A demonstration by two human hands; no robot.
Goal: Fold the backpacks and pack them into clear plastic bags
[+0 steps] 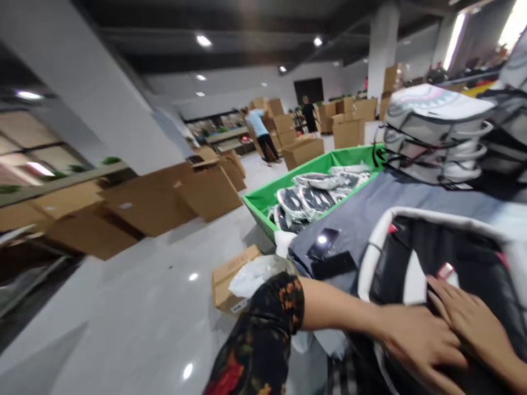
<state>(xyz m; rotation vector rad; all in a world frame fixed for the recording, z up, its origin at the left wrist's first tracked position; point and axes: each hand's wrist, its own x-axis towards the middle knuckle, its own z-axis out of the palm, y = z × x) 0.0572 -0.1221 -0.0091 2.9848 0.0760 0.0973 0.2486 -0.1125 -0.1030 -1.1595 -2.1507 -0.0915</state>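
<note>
Head cam: black backpack with white trim and panels (473, 247) lies on the counter covered in grey cloth (354, 219), near right. Left hand (422, 337) rests on its near part, fingers partly curled; right hand (473, 323) is just beside, fingers nearly straight and close together by a small red-and-white tag (446, 270). Can't tell if either pinches fabric; blur. Risks, my read: a sideways tug on the bag could drag the cloth, and the two flat black glossy objects (323, 244) near the left edge could slip off. A knock could shift the stacked white-and-grey backpacks (436, 137), far right. Beyond the counter's left edge: green bin (263, 200) with plastic-wrapped dark items (317, 200). Below, on the shiny grey floor (144, 307), brown carton (224, 282) with white plastic on it. Large brown cartons (152, 197) left; two people far off among more cartons.
</note>
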